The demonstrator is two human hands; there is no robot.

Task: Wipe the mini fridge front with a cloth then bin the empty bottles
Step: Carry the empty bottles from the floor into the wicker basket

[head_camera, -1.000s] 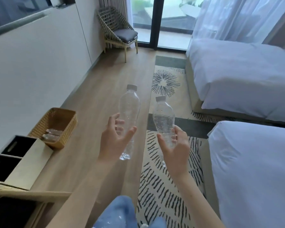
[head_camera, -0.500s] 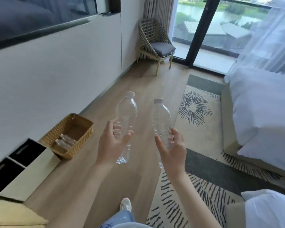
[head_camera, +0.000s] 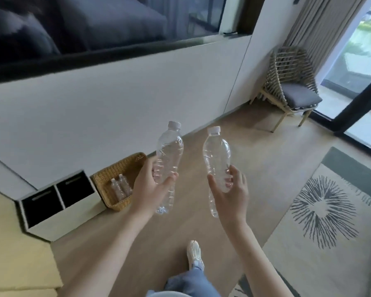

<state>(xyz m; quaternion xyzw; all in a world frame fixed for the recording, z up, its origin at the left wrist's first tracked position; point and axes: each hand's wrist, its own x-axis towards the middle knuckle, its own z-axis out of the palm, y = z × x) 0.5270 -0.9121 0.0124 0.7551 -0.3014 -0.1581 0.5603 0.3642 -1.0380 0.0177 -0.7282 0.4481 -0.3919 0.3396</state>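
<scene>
plastic: left grip [head_camera: 147, 189] holds first bottle [head_camera: 169, 150]; right grip [head_camera: 232, 197] holds second bottle [head_camera: 216, 153]; two bottles [head_camera: 120, 187] in basket [head_camera: 113, 171]

The left hand [head_camera: 150, 189] covers part of the left bottle [head_camera: 169, 151] and the right side of the wicker basket [head_camera: 116, 174]. The right hand [head_camera: 234, 196] hides part of the right bottle [head_camera: 216, 153]. I can't make out how the fingers lie behind the clear plastic. The bottles in the basket [head_camera: 120, 187] are too small for a sure count. The rug [head_camera: 330, 243] runs off the right edge.
</scene>
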